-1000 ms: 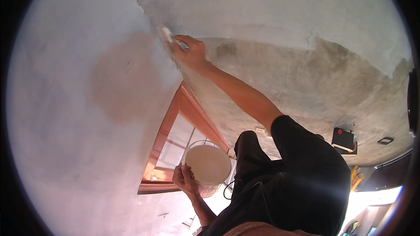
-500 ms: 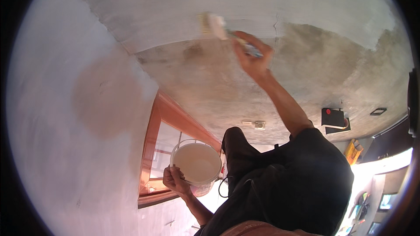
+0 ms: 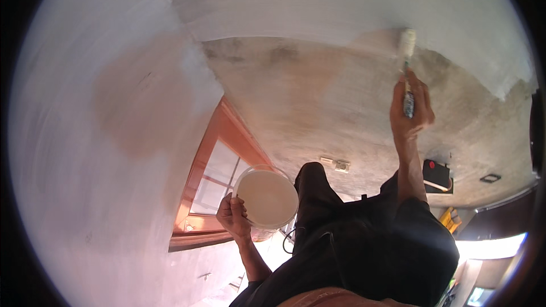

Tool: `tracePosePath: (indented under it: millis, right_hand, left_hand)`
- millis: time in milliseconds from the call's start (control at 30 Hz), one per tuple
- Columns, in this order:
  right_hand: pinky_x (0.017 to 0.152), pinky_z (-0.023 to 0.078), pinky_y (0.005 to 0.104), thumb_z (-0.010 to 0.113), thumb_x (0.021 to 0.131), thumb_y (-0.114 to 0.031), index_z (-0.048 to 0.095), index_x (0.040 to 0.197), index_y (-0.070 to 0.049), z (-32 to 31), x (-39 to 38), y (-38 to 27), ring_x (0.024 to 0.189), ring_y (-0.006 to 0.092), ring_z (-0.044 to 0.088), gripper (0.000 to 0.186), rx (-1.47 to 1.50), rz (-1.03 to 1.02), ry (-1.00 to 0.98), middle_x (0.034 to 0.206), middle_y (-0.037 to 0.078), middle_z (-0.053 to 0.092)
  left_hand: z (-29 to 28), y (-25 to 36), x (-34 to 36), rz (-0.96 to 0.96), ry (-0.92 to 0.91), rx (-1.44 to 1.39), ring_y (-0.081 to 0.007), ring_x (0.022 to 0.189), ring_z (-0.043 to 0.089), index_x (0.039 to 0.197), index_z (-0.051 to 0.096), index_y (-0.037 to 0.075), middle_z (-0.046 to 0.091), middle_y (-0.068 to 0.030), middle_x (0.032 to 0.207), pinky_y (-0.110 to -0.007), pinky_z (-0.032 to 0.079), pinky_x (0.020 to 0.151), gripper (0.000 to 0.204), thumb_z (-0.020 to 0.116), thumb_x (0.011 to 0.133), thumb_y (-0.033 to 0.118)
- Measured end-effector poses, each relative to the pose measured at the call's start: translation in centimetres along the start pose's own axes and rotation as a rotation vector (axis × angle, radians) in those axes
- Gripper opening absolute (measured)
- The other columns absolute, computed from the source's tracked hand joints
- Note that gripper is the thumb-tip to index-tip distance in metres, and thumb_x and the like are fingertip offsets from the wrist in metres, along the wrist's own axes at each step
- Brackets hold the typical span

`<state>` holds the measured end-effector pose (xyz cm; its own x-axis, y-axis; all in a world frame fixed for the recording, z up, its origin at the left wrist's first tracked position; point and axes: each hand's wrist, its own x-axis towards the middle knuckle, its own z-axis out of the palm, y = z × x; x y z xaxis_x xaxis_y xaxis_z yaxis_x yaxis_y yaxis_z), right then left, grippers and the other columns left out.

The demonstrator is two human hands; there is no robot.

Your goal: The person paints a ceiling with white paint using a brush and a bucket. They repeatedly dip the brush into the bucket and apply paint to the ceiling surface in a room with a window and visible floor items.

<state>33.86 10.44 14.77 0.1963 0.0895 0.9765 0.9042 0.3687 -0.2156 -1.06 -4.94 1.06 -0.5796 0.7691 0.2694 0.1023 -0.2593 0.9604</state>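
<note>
My left hand [image 3: 233,216] is closed on the rim of a pale bucket [image 3: 265,198] holding cream-coloured liquid, at my waist. My right hand [image 3: 412,105] is closed round the handle of a paintbrush [image 3: 407,42], stretched out to the right. Its pale bristles touch the wall [image 3: 455,11] where a pale grey coat meets a mottled, darker, bare band. A corner runs between this wall and the pale left wall [image 3: 68,136], which has a pinkish patch.
An orange-brown wooden window frame [image 3: 191,189] is set beside the bucket. Low on the mottled wall are switch fittings [image 3: 341,166], a black box [image 3: 435,173] and a small dark frame [image 3: 489,178]. A yellow object [image 3: 451,219] lies near a bright opening at right.
My right hand has swept the brush rightward along the wall from near the corner to the right part of the mottled band. My left hand still holds the bucket.
</note>
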Motion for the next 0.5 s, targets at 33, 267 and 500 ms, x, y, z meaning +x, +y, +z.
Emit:
tracePosePath:
  millis: [33, 267, 500]
  right_hand:
    - [0.060, 0.055, 0.0329, 0.071, 0.076, -0.004, 0.069, 0.103, -0.003, 1.5, -0.3, -0.6, 0.072, 0.0228, 0.068, 0.027, 0.021, -0.052, -0.008, 0.089, 0.013, 0.069]
    - [0.052, 0.051, 0.0277, 0.070, 0.079, -0.006, 0.069, 0.102, -0.004, 14.9, -2.5, -10.1, 0.063, 0.0190, 0.066, 0.023, 0.632, -0.065, -0.152, 0.083, 0.011, 0.069]
    - [0.063, 0.054, 0.0312, 0.070, 0.079, -0.013, 0.071, 0.094, -0.004, 29.7, -2.2, -21.6, 0.067, 0.0249, 0.069, 0.018, 0.975, 0.165, -0.130, 0.092, 0.014, 0.071]
  left_hand:
    - [-0.3, -0.2, -0.2, -0.006, 0.010, 0.005, -0.0028, 0.049, 0.039, 0.075, 0.058, 0.001, 0.048, 0.0024, 0.057, -0.019, 0.029, 0.046, 0.025, 0.053, 0.094, 0.017]
    - [-1.6, 0.1, -1.4, 0.028, 0.047, 0.042, -0.0037, 0.049, 0.039, 0.074, 0.058, 0.000, 0.049, 0.0004, 0.058, -0.020, 0.029, 0.046, 0.027, 0.053, 0.094, 0.017]
    - [-2.9, 0.6, -3.1, 0.004, 0.163, 0.037, -0.0035, 0.047, 0.039, 0.075, 0.059, 0.001, 0.047, 0.0016, 0.055, -0.020, 0.028, 0.046, 0.026, 0.054, 0.094, 0.018]
